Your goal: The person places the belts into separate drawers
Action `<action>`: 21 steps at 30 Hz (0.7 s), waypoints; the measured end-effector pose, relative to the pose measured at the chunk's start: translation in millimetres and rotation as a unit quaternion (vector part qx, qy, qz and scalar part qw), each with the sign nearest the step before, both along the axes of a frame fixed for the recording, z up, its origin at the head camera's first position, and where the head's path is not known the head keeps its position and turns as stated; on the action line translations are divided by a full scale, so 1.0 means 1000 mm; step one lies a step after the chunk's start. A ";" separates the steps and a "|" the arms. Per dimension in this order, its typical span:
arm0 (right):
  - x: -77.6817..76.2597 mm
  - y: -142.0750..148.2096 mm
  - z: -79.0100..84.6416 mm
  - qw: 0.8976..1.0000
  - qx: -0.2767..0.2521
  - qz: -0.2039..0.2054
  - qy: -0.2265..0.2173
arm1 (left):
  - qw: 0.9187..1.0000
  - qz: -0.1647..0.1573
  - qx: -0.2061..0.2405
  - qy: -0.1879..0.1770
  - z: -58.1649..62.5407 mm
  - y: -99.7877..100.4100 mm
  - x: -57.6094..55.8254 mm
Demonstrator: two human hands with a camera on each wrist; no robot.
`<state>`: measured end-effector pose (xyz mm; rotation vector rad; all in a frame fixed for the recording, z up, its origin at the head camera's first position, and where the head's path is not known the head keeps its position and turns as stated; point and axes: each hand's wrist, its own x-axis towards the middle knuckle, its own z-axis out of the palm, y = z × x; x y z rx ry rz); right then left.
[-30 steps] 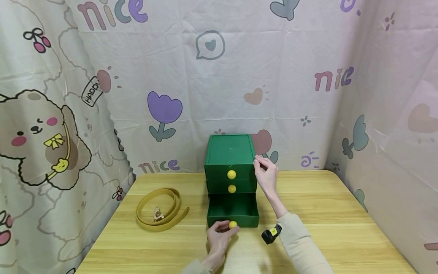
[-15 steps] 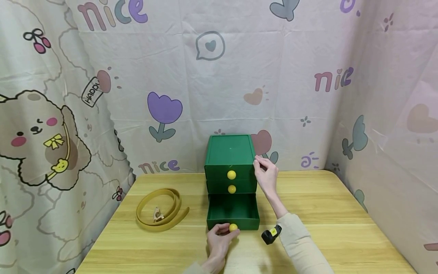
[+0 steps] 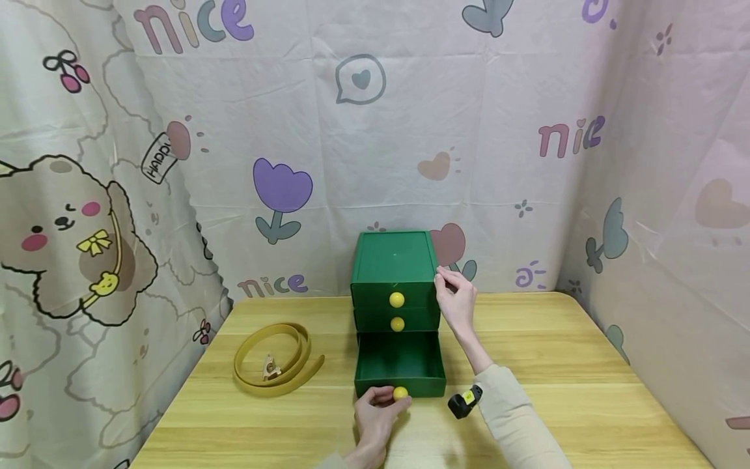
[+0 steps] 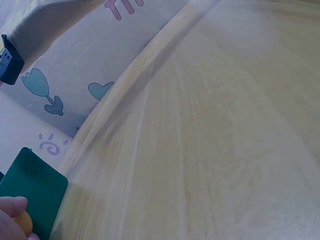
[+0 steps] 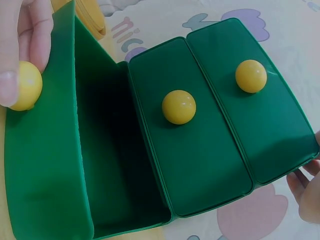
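Observation:
A green three-drawer box [image 3: 395, 257] stands at the back middle of the table, with a round yellow knob on each drawer. Its bottom drawer [image 3: 375, 387] is pulled out, and the dark inside shows in the right wrist view. My left hand [image 3: 375, 417] pinches the bottom drawer's yellow knob [image 3: 400, 393] between thumb and fingers. The upper two drawers, with their knobs [image 5: 179, 107], are closed. At the box's right upper edge, my right hand [image 3: 458, 299] holds the side with its fingertips. In the left wrist view, fingers [image 4: 12, 206] cover part of the knob.
A coiled yellow belt [image 3: 243, 371] with a gold-coloured buckle [image 3: 271, 368] lies on the wooden table [image 3: 527, 365] left of the box. A small black device with a yellow label [image 3: 465, 401] is at the right wrist. Patterned curtains hang behind and on both sides.
The bottom drawer has slid a little farther out toward me, with my left hand on its knob. My right hand has stayed at the box's side.

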<state>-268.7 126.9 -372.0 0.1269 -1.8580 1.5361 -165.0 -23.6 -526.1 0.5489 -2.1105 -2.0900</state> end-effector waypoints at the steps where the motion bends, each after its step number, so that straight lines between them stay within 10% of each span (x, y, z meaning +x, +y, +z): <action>1: 0.000 0.000 0.000 1.000 0.000 0.000 0.000 | 1.000 -0.001 0.001 -0.002 0.000 0.000 0.000; 21: -0.022 0.007 -0.021 1.000 -0.009 0.010 -0.004 | 1.000 -0.011 -0.006 -0.007 0.001 -0.003 0.007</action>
